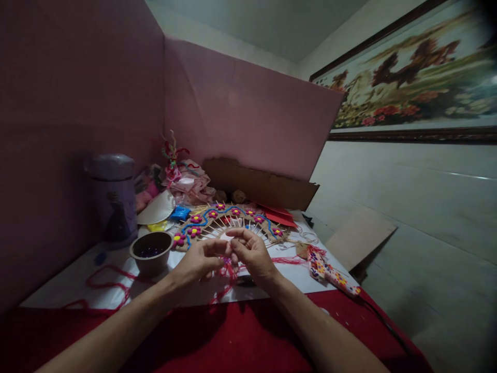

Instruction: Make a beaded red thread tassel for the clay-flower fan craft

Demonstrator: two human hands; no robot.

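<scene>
My left hand and my right hand meet over the white sheet, fingertips pinched close together. Whatever is between the fingertips is too small to make out. Directly below them is a bunch of red yarn with a bit of purple at its top; I cannot tell whether it hangs from the fingers or lies on the sheet. Just beyond is a fan-shaped burlap piece with thin sticks, magenta flowers with yellow centres and a wavy blue line. A dark object, partly hidden, lies under my right hand.
A bowl with small dark shiny pieces stands left of my hands, near loose red yarn. At right lies a flower-patterned glue gun with a cord. Behind are a purple jug, red paper and a cardboard strip.
</scene>
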